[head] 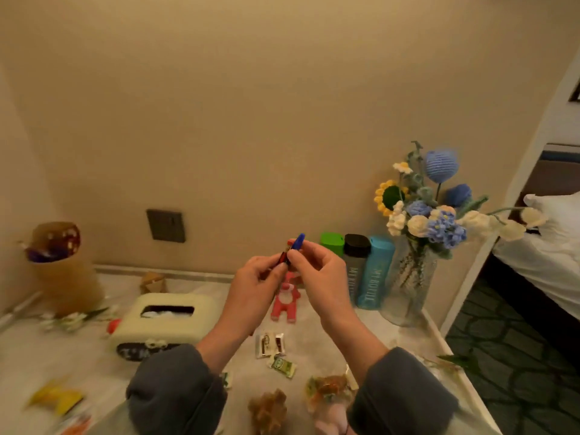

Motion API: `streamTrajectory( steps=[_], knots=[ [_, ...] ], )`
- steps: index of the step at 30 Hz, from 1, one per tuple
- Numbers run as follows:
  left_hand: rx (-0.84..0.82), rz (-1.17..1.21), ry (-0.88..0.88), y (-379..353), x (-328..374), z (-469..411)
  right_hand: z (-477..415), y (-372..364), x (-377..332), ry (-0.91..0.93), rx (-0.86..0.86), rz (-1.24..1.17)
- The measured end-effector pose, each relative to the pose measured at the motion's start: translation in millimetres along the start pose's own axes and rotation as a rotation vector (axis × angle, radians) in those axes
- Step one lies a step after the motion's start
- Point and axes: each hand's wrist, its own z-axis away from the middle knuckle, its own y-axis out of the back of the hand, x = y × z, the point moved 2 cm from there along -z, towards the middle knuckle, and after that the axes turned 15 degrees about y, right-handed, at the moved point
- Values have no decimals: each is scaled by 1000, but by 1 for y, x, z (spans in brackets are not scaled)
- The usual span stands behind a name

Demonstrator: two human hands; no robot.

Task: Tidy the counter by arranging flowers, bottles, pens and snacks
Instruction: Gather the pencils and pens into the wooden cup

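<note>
Both my hands are raised above the middle of the counter (pixel 37 350). My right hand (pixel 317 265) pinches a blue pen cap (pixel 298 240) at its fingertips. My left hand (pixel 257 277) grips a dark red pen part (pixel 283 257) just below the cap; the two pieces touch or nearly touch. A glass vase (pixel 411 284) of crocheted blue, white and yellow flowers (pixel 439 215) stands at the back right. Beside it stand three bottles: green (pixel 332 243), black-capped grey (pixel 356 265) and light blue (pixel 376 271). Wrapped snacks (pixel 271 343) lie below my hands.
A cream tissue box (pixel 163 318) sits left of centre, a pink toy (pixel 285 301) behind my hands. A wrapped bouquet (pixel 59 262) stands far left, loose flowers (pixel 75 320) beside it. Yellow packets (pixel 56 398) lie front left. The counter's right edge drops to floor and a bed (pixel 546 246).
</note>
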Motion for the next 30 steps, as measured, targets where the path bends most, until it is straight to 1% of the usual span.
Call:
streamTrajectory(
  steps=[4, 8, 12, 17, 21, 25, 28, 30],
  knots=[
    [90, -32, 36, 57, -6, -8, -12, -58, 3, 20, -108, -45],
    [186, -47, 27, 130, -8, -16, -24, -130, 3, 31, -197, -53],
    [252, -43, 1, 208, -15, -26, -35, -205, 3, 72, -225, -87],
    [415, -20, -100, 300, -21, -39, -47, -294, 6, 160, -237, -100],
    [546, -38, -172, 361, -31, -53, -56, -351, 14, 243, -233, -66],
    [623, -23, -196, 407, -49, -66, -61, -394, 30, 283, -257, 11],
    [640, -6, -177, 435, -71, -77, -64, -420, 47, 295, -272, 97],
    [622, -19, -122, 446, -89, -84, -65, -433, 61, 281, -285, 160]
  ],
)
